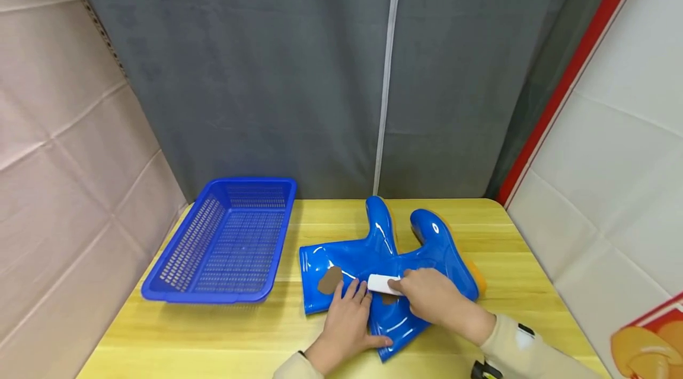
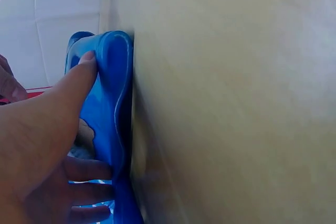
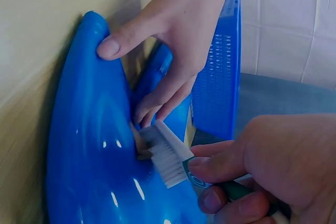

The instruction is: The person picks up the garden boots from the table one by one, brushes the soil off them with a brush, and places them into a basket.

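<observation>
Two shiny blue rain boots lie on their sides: the left boot (image 1: pixel 352 248) and the right boot (image 1: pixel 440 254), with yellowish soles. Each shaft carries a brown patch (image 1: pixel 330 280); the one on the right boot is partly covered. My right hand (image 1: pixel 431 296) grips the dark green handle of a brush (image 3: pixel 173 156), its white bristles against the right boot near the brown patch. My left hand (image 1: pixel 348 318) rests with fingers extended on the boots. Its thumb (image 2: pixel 84 77) presses the right boot's shaft near the opening, and the other fingers lie where the shafts meet.
A blue perforated plastic basket (image 1: pixel 283 248) stands on the left of the wooden table (image 1: pixel 213 337). Behind the table hangs a grey curtain (image 1: pixel 288 70). Pale wall coverings (image 1: pixel 613 159) flank both sides.
</observation>
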Motion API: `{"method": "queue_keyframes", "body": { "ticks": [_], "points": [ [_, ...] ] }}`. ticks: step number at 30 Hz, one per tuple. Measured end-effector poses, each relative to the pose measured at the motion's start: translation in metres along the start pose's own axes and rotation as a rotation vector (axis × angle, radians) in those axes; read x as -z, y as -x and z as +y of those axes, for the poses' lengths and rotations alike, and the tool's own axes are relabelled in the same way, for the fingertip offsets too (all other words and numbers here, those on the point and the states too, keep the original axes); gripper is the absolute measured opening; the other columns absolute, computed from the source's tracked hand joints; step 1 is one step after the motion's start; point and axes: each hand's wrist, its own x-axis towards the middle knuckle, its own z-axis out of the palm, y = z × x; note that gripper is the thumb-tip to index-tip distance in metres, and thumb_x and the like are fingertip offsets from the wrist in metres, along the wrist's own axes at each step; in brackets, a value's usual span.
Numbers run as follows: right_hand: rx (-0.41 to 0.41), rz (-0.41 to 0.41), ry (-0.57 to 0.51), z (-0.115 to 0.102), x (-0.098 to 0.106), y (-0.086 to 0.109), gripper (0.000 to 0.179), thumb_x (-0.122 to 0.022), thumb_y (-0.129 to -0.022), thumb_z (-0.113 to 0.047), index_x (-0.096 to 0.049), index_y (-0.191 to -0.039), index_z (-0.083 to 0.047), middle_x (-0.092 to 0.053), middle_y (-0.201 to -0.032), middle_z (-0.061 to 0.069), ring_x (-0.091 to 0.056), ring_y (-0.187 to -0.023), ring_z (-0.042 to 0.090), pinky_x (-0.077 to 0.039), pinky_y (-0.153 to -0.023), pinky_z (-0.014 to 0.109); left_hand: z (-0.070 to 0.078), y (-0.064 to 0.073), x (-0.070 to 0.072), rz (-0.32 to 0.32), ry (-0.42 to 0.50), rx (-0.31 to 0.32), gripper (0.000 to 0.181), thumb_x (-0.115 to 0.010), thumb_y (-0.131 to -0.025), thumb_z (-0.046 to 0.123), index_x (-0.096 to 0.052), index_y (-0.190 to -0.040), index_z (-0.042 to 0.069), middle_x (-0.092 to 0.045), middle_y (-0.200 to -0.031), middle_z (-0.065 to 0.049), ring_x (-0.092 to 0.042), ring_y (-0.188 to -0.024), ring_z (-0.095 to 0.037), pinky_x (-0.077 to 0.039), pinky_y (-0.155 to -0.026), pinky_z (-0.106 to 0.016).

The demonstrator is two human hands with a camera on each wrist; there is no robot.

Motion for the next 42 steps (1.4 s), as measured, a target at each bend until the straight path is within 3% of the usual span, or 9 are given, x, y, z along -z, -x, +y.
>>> {"method": "queue_keyframes", "body": {
  "ticks": [7,14,19,25,31,38,42],
  "points": [
    [0.018,-0.085,-0.097,-0.001,-0.006,0.032,0.034,-0.070,-0.082,-0.018,-0.069,-0.112,-0.033,-0.063,-0.070,-0.005,-0.042,-0.056,0.006,-0.045,-0.055,0.023,0.000,0.001,0.002,-0.015,-0.006,-0.001,0.109,-0.034,-0.066,0.093,-0.051,-0.136,0.011,-0.048,-0.145,-0.010,-0.040,-0.139,-0.029,-0.028,-0.113,-0.057],
    [-0.084,-0.040,-0.185,0.008,-0.022,0.054,0.037,-0.066,-0.086,-0.019,-0.065,-0.118,-0.038,-0.042,-0.060,-0.012,-0.035,-0.051,0.004,-0.028,-0.049,0.017,-0.005,0.002,0.001,0.022,-0.010,0.021,0.111,-0.036,-0.065,0.092,-0.052,-0.135,0.007,-0.047,-0.145,-0.012,-0.039,-0.139,-0.030,-0.029,-0.114,-0.055],
    [-0.090,-0.024,-0.209,0.013,-0.019,0.062,0.038,-0.064,-0.086,-0.018,-0.064,-0.119,-0.039,-0.048,-0.064,-0.014,-0.037,-0.055,0.002,-0.030,-0.051,0.016,0.000,0.004,-0.007,0.084,0.076,0.039,0.109,-0.040,-0.064,0.092,-0.052,-0.134,0.009,-0.044,-0.147,-0.010,-0.037,-0.140,-0.031,-0.029,-0.113,-0.056],
    [-0.159,0.005,-0.183,0.017,-0.010,0.067,0.033,-0.066,-0.086,-0.022,-0.066,-0.116,-0.037,-0.060,-0.075,-0.011,-0.039,-0.059,0.002,-0.032,-0.053,0.016,0.002,0.002,-0.009,0.119,0.154,0.047,0.112,-0.044,-0.059,0.093,-0.049,-0.135,0.010,-0.033,-0.154,-0.009,-0.030,-0.144,-0.030,-0.027,-0.115,-0.055],
    [-0.231,0.000,-0.152,0.016,-0.013,0.065,0.032,-0.065,-0.087,-0.029,-0.064,-0.117,-0.039,-0.058,-0.075,-0.012,-0.040,-0.058,0.003,-0.032,-0.052,0.016,-0.002,0.000,-0.004,0.093,0.227,0.073,0.121,-0.049,-0.054,0.093,-0.036,-0.144,0.012,-0.038,-0.152,-0.007,-0.036,-0.141,-0.029,-0.025,-0.116,-0.056],
    [-0.307,0.024,-0.091,0.009,-0.020,0.063,0.032,-0.063,-0.089,-0.032,-0.061,-0.119,-0.044,-0.048,-0.068,-0.013,-0.036,-0.053,0.004,-0.030,-0.049,0.018,-0.003,0.000,-0.005,0.091,0.249,0.074,0.120,-0.049,-0.056,0.092,-0.035,-0.145,0.014,-0.037,-0.153,-0.006,-0.035,-0.141,-0.030,-0.026,-0.114,-0.057],
    [-0.364,0.020,-0.063,0.006,-0.022,0.062,0.039,-0.066,-0.087,-0.029,-0.058,-0.123,-0.045,-0.054,-0.075,-0.008,-0.038,-0.054,0.008,-0.034,-0.050,0.019,-0.003,0.000,-0.007,0.084,0.246,0.084,0.120,-0.046,-0.055,0.094,-0.034,-0.145,0.015,-0.035,-0.154,-0.005,-0.034,-0.142,-0.030,-0.025,-0.115,-0.057]
  ]
}}
